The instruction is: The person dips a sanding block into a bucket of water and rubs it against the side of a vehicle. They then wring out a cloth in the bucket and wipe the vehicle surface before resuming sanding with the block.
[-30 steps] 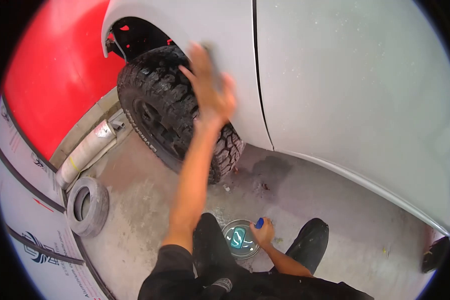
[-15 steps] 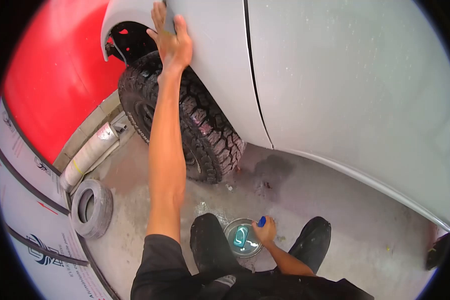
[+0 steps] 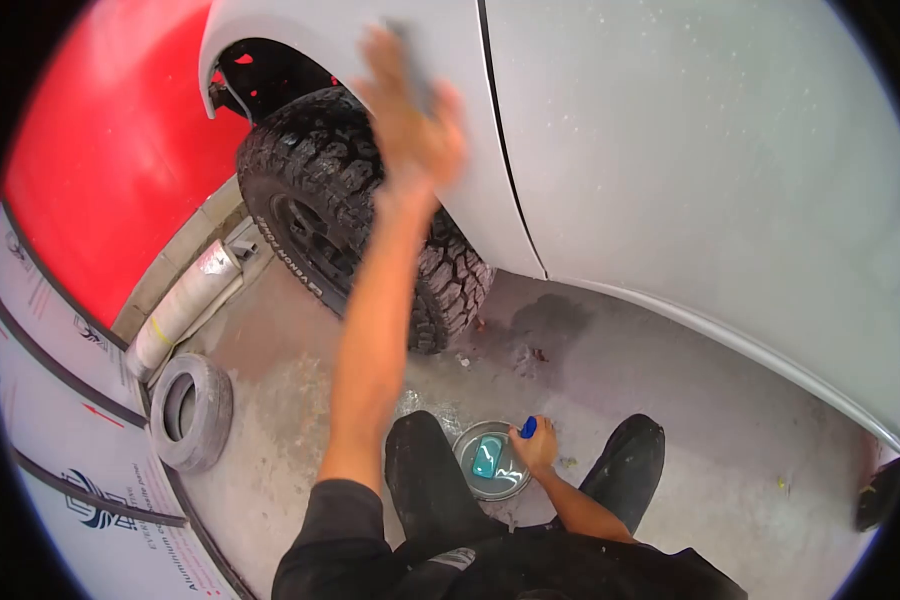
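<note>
My left hand (image 3: 410,120), smeared by motion, is over the front fender (image 3: 300,28) of a grey vehicle. A thin grey sheet, which looks like sandpaper (image 3: 416,70), is held between its thumb and fingers against the panel. Low between my knees, my right hand (image 3: 536,447) is closed around a small blue object (image 3: 528,428) whose kind I cannot make out. That hand is at the right rim of a round bucket (image 3: 500,494). Inside the bucket lies a teal block (image 3: 487,456), like a sponge or soap.
A chunky black tyre (image 3: 320,140) stands under the wheel arch. To the right is the vehicle's door (image 3: 710,150). A loose dusty tyre (image 3: 210,440), a wrapped roll (image 3: 185,305), a red panel (image 3: 120,150) and printed white sheets (image 3: 80,420) are at the left.
My left hand has swept right and slightly down across the fender with the sandpaper, away from the wheel arch edge. My right hand remains at the bucket with the blue object.
</note>
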A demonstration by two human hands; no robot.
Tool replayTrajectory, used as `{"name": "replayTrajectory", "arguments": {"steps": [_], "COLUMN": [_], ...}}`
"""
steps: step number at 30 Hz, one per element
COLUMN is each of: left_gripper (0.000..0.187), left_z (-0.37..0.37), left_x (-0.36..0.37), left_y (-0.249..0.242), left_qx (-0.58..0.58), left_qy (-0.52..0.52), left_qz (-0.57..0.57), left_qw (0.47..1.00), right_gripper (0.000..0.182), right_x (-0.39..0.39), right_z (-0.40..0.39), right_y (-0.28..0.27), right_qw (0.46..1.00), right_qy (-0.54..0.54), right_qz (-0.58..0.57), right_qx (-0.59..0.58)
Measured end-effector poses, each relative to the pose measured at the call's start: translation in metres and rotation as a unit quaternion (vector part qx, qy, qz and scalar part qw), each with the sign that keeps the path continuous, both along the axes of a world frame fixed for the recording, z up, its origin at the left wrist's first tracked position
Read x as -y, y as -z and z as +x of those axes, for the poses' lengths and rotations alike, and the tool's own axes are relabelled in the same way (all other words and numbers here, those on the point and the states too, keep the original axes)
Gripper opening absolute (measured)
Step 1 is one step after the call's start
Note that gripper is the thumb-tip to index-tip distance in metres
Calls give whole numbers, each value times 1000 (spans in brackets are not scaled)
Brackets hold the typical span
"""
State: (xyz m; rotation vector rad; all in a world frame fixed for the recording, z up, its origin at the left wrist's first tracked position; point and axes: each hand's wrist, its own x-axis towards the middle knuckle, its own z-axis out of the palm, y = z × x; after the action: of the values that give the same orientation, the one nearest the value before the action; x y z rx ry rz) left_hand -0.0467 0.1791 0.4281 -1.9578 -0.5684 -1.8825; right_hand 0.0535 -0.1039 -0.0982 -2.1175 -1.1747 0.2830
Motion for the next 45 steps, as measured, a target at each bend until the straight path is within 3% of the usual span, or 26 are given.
{"name": "replayTrajectory", "arguments": {"steps": [1, 4, 6, 7, 10, 12, 14, 17, 18, 20, 23, 26, 28, 30, 33, 35, 36, 38, 39, 42, 44, 45], "left_gripper": [82, 76, 72, 69, 73, 69, 75, 71, 71, 66, 81, 81, 77, 66, 74, 83, 82, 80, 75, 66, 76, 81], "left_z": [16, -3, -36, -49, -36, 5, 8, -42, -51, -48, -7, -8, -40, -65, -38, 3, 0, -13, -26, -70, -13, 1], "left_x": [26, 8, -39, -40, -25, 18, 27, -44, -31, -38, 4, 9, -31, -56, -33, 13, 13, 3, -16, -51, -21, 1], "left_y": [41, 30, -49, -89, -60, 18, 45, -58, -87, -91, 10, 28, -54, -120, -79, 2, 1, -12, -50, -138, -64, -33], "left_qx": [-59, -111, -28, -19, 20, -38, -109, -33, 8, 34, -53, -146, -55, 16, 11, -74, -89, -110, -57, -32, 12, -68], "left_qy": [13, -32, -38, 43, 19, -7, -21, -16, -6, -7, -2, -81, -26, -78, 4, -6, -16, -35, -27, -20, -5, 26], "left_qz": [23, 43, 3, 28, -53, 43, 32, 0, -41, -75, 17, 58, 10, -59, -49, 38, 42, 55, 33, -167, 15, 75], "left_qw": [998, 992, 999, 999, 998, 998, 993, 999, 999, 997, 998, 984, 998, 995, 999, 997, 995, 992, 997, 985, 1000, 995], "right_gripper": [51, 50, 53, 55, 58, 58, 58, 57, 57, 54, 52, 52, 53, 54, 57, 60, 60, 60, 60, 60, 60, 61], "right_x": [1, 2, -5, -5, 1, 3, 7, -9, -1, 2, 1, 3, -5, -1, 4, 6, 5, 2, 1, 2, 5, 6], "right_z": [-1, 0, 3, 3, -1, 2, -1, 4, 2, 1, 0, 1, 0, 0, 0, 0, 1, 6, 4, 5, 1, -3], "right_y": [1, -3, 9, 12, 4, 2, 9, 6, 7, 11, 8, 4, 7, 2, -5, 2, 11, 17, 13, 2, -1, 2], "right_qw": [1000, 1000, 1000, 1000, 1000, 1000, 1000, 1000, 1000, 1000, 1000, 999, 1000, 1000, 1000, 1000, 1000, 1000, 1000, 1000, 1000, 1000], "right_qy": [4, 1, 5, 2, -11, -12, -7, -3, -5, -2, -3, -11, -5, 9, -3, -15, -23, -27, -24, -16, -11, -14], "right_qz": [-1, -18, 16, 11, -11, -16, 0, 3, -12, 14, 23, 21, 24, -7, -4, -5, 1, 1, -4, -20, -9, -8], "right_qx": [1, 6, 19, 15, -5, 0, 9, 15, 12, 17, 16, 21, 8, 7, 1, -1, 0, 5, 4, -12, -13, -13]}}
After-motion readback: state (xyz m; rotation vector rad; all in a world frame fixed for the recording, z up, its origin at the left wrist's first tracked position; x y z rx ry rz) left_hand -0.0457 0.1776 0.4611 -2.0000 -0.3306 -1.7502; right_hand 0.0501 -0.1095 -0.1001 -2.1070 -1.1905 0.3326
